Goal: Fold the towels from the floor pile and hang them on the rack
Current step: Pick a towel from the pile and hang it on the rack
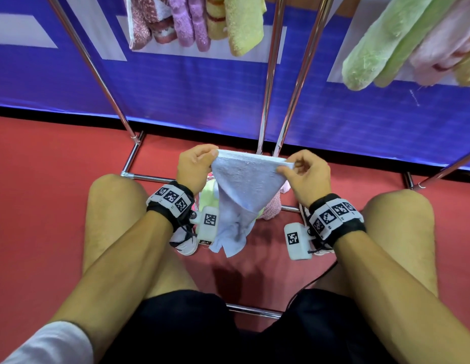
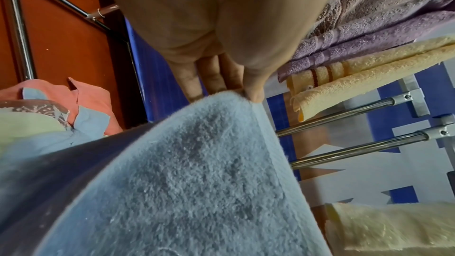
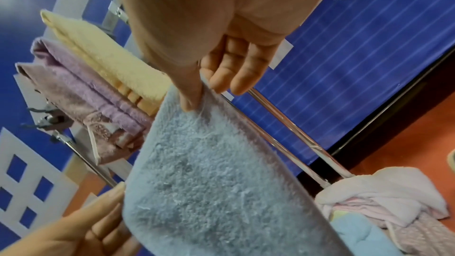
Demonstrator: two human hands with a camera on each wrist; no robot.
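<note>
A light blue towel [image 1: 244, 190] hangs between my two hands, stretched along its top edge and drooping to a point above the floor. My left hand [image 1: 195, 164] pinches the towel's left top corner between thumb and fingers. My right hand [image 1: 302, 172] pinches the right top corner the same way. The left wrist view shows my left hand [image 2: 243, 92] gripping the blue towel [image 2: 187, 178], and the right wrist view shows my right hand [image 3: 197, 96] pinching the blue towel [image 3: 209, 182]. The floor pile [image 1: 272, 207] of pink, green and white towels lies behind it.
The chrome rack [image 1: 270, 74] stands ahead with pink, purple and yellow folded towels [image 1: 197, 19] on its left rail and green and pink ones [image 1: 402, 43] at the right. My bare knees flank the hands. A blue banner backs the red floor.
</note>
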